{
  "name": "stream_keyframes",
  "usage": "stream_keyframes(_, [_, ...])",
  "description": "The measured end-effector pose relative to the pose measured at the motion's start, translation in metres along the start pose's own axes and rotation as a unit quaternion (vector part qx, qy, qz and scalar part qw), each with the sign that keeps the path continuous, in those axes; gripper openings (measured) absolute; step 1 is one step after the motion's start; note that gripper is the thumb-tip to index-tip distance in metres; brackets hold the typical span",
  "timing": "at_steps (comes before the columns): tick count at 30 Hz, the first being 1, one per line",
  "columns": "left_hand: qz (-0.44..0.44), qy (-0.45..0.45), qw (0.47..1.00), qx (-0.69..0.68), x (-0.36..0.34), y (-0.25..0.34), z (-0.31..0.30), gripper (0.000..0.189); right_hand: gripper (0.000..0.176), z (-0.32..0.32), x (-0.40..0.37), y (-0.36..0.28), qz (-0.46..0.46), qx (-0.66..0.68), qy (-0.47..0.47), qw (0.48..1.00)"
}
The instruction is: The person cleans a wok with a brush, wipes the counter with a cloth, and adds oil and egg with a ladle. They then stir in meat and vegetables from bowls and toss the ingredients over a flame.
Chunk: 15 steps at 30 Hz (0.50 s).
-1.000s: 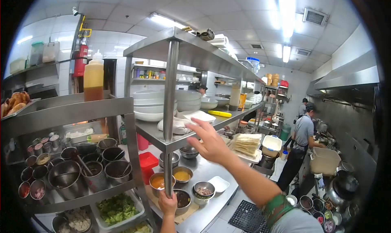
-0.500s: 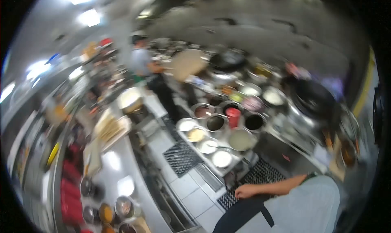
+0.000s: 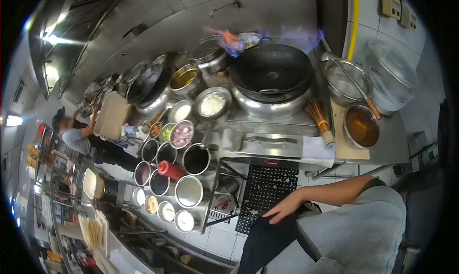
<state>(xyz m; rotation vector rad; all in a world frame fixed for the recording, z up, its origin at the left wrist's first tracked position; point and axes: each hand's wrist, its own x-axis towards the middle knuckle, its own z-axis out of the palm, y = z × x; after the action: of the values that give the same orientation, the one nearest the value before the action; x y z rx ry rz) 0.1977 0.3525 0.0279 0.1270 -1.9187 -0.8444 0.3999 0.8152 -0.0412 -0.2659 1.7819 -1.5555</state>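
My right hand [image 3: 283, 209] rests against the black apron [image 3: 265, 238] at my waist, holding nothing, its visible fingers stretched out. Grey shirt fabric [image 3: 356, 226] fills the lower right. I cannot see my left hand. Beyond my right hand lies a black perforated floor mat [image 3: 267, 192]. Further off, a large black wok [image 3: 272, 70] sits on a round steel burner stand, with flames [image 3: 229, 42] rising behind it. A bamboo brush [image 3: 321, 123] stands on the steel counter, near a white cloth [image 3: 318, 148].
Left of the wok are containers of chopped onion [image 3: 182, 134], white food [image 3: 213, 104] and a red bottle [image 3: 171, 169]. A bowl of brown liquid [image 3: 362, 125], a steel strainer [image 3: 345, 82] and clear plastic tubs [image 3: 389, 75] stand right. A co-worker [image 3: 76, 137] holds a beige tub [image 3: 112, 116].
My view has swung to the right and steadied, bringing the wok station and flames into clear sight. My right hand stays at the apron, its fingers now more extended.
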Motion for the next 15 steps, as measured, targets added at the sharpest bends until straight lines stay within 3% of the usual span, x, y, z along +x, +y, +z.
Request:
stream_keyframes(1, [-0.039,-0.077,0.995,-0.053,-0.019,0.019,0.014,0.050,0.072,-0.009,0.000,0.008,0.000,-0.035,0.025,0.999])
stream_keyframes(3, [-0.053,-0.230,0.965,-0.113,-0.055,0.064,0.036,0.053,0.066,-0.036,0.001,0.013,0.150,-0.189,0.072,0.968])
stream_keyframes(4, [0.046,-0.298,0.948,-0.104,-0.075,0.096,0.050,0.050,0.059,-0.037,-0.005,0.009,0.223,-0.270,0.183,0.919])
stream_keyframes(5, [0.143,-0.359,0.916,-0.109,-0.094,0.134,0.062,0.047,0.056,-0.049,-0.014,0.021,0.050,-0.338,0.297,0.891])
stream_keyframes(7, [0.080,-0.505,0.842,-0.172,-0.120,0.183,0.074,0.045,0.052,-0.088,-0.048,-0.017,-0.174,-0.218,0.387,0.879])
stream_keyframes(9, [0.048,-0.573,0.798,-0.181,-0.141,0.206,0.082,0.043,0.050,-0.145,-0.100,-0.068,-0.171,-0.155,0.502,0.834])
stream_keyframes(10, [0.060,-0.591,0.785,-0.175,-0.147,0.222,0.085,0.040,0.046,-0.180,-0.111,-0.066,-0.204,-0.266,0.638,0.693])
stream_keyframes(12, [0.085,-0.616,0.765,-0.171,-0.159,0.241,0.088,0.035,0.032,-0.229,-0.141,-0.093,-0.159,-0.355,0.757,0.525])
stream_keyframes(15, [0.137,-0.666,0.717,-0.154,-0.164,0.250,0.097,0.032,0.030,-0.283,-0.125,-0.064,0.007,-0.328,0.759,0.562])
